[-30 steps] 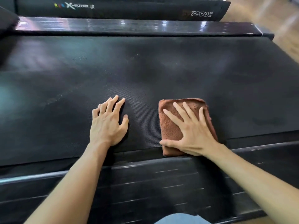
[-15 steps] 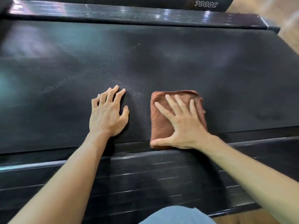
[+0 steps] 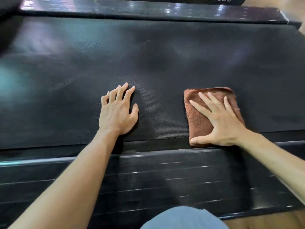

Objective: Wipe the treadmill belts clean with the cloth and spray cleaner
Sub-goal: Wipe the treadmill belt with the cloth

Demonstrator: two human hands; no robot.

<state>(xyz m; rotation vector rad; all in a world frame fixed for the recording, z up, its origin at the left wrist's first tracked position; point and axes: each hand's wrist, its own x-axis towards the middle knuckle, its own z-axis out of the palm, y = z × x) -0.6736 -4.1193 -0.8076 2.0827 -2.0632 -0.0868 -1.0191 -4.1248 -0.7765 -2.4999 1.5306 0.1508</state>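
Observation:
A black textured treadmill belt [image 3: 165,60] fills most of the head view. A folded brown cloth [image 3: 200,120] lies on its near edge, right of centre. My right hand [image 3: 219,122] presses flat on the cloth with fingers spread and straight, thumb along the cloth's near edge. My left hand [image 3: 118,111] rests on the bare belt to the left of the cloth, fingers extended and slightly arched. No spray cleaner shows in view.
A ribbed black side rail [image 3: 165,177] runs along the near edge below my hands. A glossy black rail [image 3: 132,9] borders the far side, with another treadmill's casing behind it. Wooden floor [image 3: 264,220] shows at the bottom right. My blue-clad knee [image 3: 183,219] is at the bottom centre.
My right hand has slid the cloth to the right along the near edge of the belt, widening the gap to my left hand. My left hand stays planted.

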